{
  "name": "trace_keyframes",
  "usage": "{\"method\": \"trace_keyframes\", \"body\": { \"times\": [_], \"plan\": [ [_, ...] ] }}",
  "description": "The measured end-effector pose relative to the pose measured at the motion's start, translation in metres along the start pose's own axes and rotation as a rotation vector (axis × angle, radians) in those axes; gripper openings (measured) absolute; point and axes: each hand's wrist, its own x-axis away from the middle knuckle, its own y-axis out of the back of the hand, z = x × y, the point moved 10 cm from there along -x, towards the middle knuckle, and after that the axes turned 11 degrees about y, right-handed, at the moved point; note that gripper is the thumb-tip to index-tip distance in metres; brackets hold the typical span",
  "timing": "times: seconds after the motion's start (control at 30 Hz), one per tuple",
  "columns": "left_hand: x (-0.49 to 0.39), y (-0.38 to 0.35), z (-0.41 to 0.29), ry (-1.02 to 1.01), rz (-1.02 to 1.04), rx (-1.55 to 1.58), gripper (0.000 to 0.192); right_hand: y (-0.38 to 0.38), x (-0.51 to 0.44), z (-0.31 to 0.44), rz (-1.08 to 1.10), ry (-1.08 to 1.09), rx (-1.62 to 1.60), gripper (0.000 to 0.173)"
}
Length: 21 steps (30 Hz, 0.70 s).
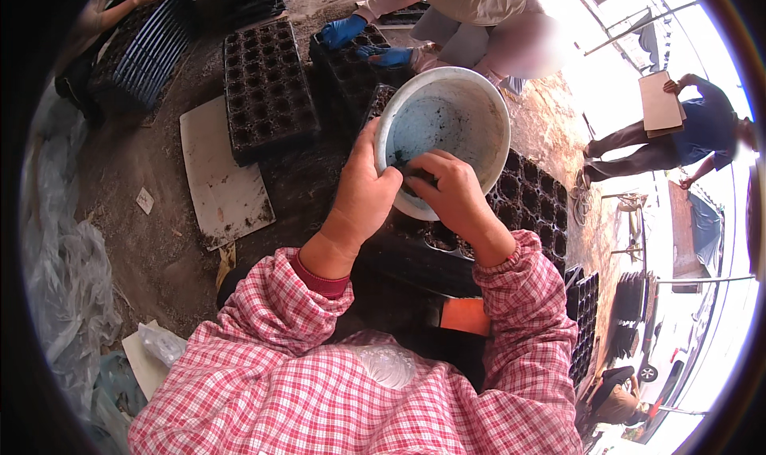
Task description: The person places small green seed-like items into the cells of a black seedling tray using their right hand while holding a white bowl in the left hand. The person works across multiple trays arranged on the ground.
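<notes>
A pale plastic bowl [446,138] is tilted toward me above the seedling trays, with dark specks scattered over its bluish inside. My left hand [365,186] grips its near left rim, thumb on the edge. Curled at the near side of the bowl, my right hand [446,183] has thumb and fingertips drawn close together. Dark crumbs [400,157] lie in the bowl beside those fingertips; whether anything is pinched between them is hidden. Under the bowl and my right wrist, a black seedling tray [535,207] has dark soil in its cells.
Another soil-filled tray [269,90] rests at the left, by a dirty white board [224,174]. Across from me, a person's blue-gloved hands [365,45] touch a tray. Crumpled plastic sheeting [78,275] lines the left. A person holding cardboard [661,105] stands at the right.
</notes>
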Motion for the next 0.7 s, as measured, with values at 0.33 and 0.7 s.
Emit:
{"method": "trace_keyframes", "body": {
  "times": [0.33,0.7],
  "plan": [
    [-0.002,0.02,-0.006,0.033,-0.059,0.023,0.061,0.071,0.02,-0.033,-0.289,-0.257,-0.08,0.019],
    [-0.006,0.032,-0.011,0.011,-0.089,0.078,0.059,0.096,0.062,-0.192,0.146,-0.368,0.859,0.012]
  ]
}}
